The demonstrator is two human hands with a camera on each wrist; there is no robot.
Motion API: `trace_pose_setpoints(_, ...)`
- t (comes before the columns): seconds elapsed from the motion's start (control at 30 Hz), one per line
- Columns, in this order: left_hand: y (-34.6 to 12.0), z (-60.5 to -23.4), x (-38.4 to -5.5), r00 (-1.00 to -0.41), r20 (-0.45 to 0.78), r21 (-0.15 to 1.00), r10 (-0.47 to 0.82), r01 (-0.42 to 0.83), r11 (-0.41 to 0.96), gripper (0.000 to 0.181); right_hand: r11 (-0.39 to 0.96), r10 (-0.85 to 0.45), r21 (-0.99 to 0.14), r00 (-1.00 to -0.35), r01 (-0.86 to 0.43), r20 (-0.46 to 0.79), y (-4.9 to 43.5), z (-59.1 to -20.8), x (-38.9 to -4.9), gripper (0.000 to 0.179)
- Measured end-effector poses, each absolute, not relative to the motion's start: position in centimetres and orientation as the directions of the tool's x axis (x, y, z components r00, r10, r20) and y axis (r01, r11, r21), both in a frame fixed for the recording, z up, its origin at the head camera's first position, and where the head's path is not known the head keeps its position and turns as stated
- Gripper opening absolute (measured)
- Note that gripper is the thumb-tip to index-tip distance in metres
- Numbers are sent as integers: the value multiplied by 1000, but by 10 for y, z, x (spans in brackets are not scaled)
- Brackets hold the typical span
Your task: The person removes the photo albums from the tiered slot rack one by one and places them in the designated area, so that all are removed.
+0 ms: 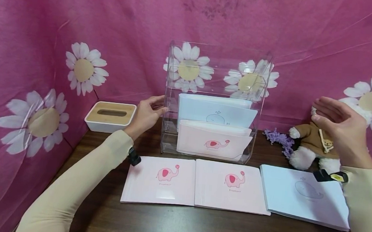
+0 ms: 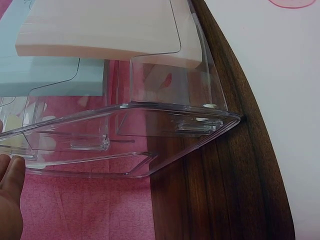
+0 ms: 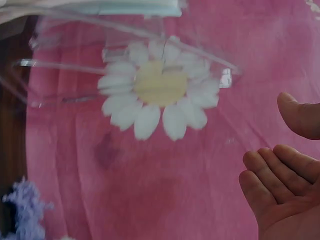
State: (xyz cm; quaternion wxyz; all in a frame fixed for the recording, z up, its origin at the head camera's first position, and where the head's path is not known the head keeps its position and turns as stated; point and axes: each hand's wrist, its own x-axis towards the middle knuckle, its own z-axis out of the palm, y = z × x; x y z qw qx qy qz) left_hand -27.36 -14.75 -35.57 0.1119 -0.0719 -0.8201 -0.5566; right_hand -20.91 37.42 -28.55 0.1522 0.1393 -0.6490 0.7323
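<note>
A clear acrylic tiered rack (image 1: 218,85) stands upright at the back of the table. In its lower tiers lean a blue booklet with a whale drawing (image 1: 193,107) and, in front, a pink booklet with an elephant (image 1: 192,140). At the rack's left side is my left hand (image 1: 148,113), fingertips right at the side panel, fingers fairly straight. The left wrist view shows the panel (image 2: 125,125) close up beside the fingers (image 2: 12,175). My right hand (image 1: 343,130) is raised to the right, away from the rack, its fingers extended and nothing in it.
Two pink elephant booklets (image 1: 163,192) (image 1: 232,198) and a blue whale booklet (image 1: 307,198) lie in a row before the rack. A tissue box (image 1: 106,126) stands left; a teddy bear (image 1: 312,140) and purple fluffy item (image 1: 279,138) sit right. Pink curtain (image 1: 131,24) hangs behind.
</note>
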Motion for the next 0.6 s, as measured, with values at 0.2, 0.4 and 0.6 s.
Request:
trace_pose_setpoints(0.2, -148, -356, -274, -964, 266, 890, -17, 239, 388, 48, -176, -5, -864, -877, -472, 480, 345, -277, -220, 55)
trace_pose_setpoints(0.4, -148, -355, -274, -967, 253, 898, -11, 231, 375, 48, -183, -62, -846, -853, -501, 519, 320, -273, -229, 55)
trace_pose_setpoints(0.6, -148, -355, -274, -971, 239, 900, -14, 216, 379, 49, -181, -117, -854, -851, -488, 511, 297, -269, -234, 57)
